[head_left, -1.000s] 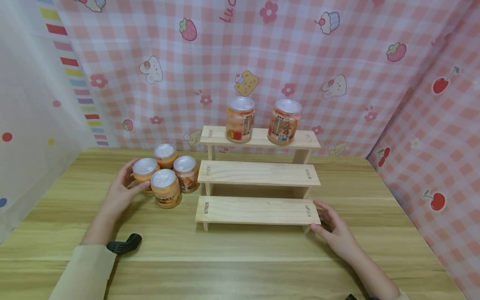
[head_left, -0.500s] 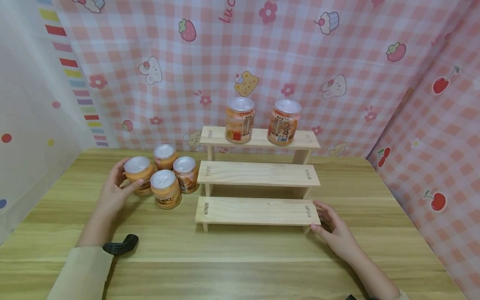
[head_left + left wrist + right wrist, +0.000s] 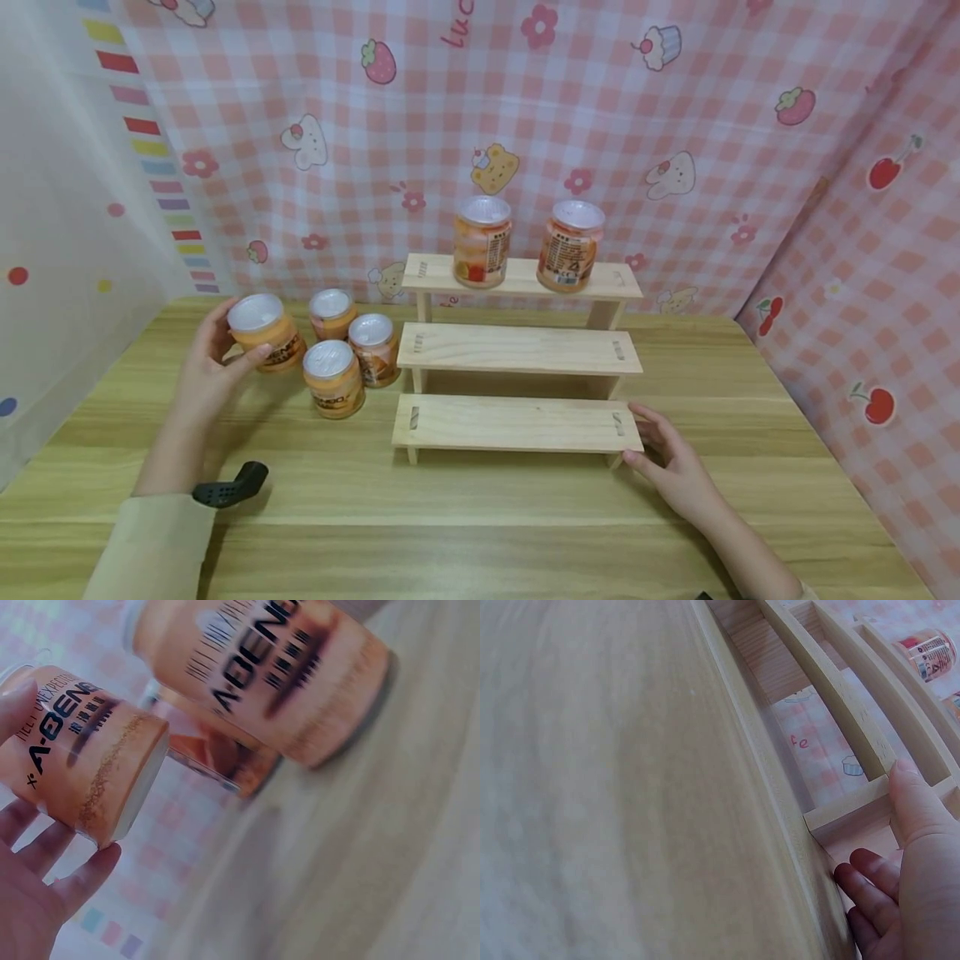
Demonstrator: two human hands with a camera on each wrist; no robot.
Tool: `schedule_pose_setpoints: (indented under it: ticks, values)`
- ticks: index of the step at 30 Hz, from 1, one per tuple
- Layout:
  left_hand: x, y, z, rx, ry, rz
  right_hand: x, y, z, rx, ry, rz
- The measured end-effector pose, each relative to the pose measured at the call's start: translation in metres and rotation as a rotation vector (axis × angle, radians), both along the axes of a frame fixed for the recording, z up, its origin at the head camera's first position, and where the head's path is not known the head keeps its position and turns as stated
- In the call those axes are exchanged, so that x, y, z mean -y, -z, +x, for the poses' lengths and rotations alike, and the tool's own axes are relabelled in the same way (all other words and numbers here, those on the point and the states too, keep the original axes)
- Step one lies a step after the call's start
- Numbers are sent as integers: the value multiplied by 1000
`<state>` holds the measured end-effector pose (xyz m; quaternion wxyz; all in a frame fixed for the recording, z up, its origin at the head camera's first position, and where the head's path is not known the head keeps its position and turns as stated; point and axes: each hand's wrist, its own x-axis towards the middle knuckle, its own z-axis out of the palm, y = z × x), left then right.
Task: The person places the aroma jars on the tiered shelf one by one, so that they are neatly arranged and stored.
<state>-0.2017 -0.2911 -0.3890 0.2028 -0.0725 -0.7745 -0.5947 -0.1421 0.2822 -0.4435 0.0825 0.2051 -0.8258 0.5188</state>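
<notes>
My left hand (image 3: 204,367) grips an orange jar (image 3: 272,340) with a silvery lid, thumb on the near side and fingers round the far side. In the left wrist view this held jar (image 3: 94,754) hangs tilted, its base off the table. Just right of it, three similar jars stand close together, the nearest jar (image 3: 333,385) in front. At the right end of a three-tier wooden rack, my right hand (image 3: 675,467) holds the lowest board (image 3: 517,423) with thumb at the front corner and index finger at the back. Its other fingers lie beside the leg in the right wrist view.
Two jars, a left one (image 3: 482,246) and a right one (image 3: 570,250), stand on the top board (image 3: 517,279). Below is the bare middle board (image 3: 517,348). A checked cloth (image 3: 420,117) hangs behind the wooden table (image 3: 420,533), and more cloth lines the right side.
My left hand has drawn the held jar left, away from the other jars, and raised it off the table. The right hand, rack and other jars stay in place.
</notes>
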Motion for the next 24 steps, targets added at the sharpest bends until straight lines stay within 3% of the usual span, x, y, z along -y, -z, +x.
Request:
schedule_pose_setpoints:
  ticks: [7, 17, 24]
  values:
    - [-6, -19, 6, -42, 33, 84, 0, 0, 2, 4, 10, 2]
    - [-24, -44, 13, -89, -3, -47, 0, 0, 1, 17, 19, 16]
    - [-45, -62, 23, -140, 54, 14, -1, 0, 0, 12, 14, 18]
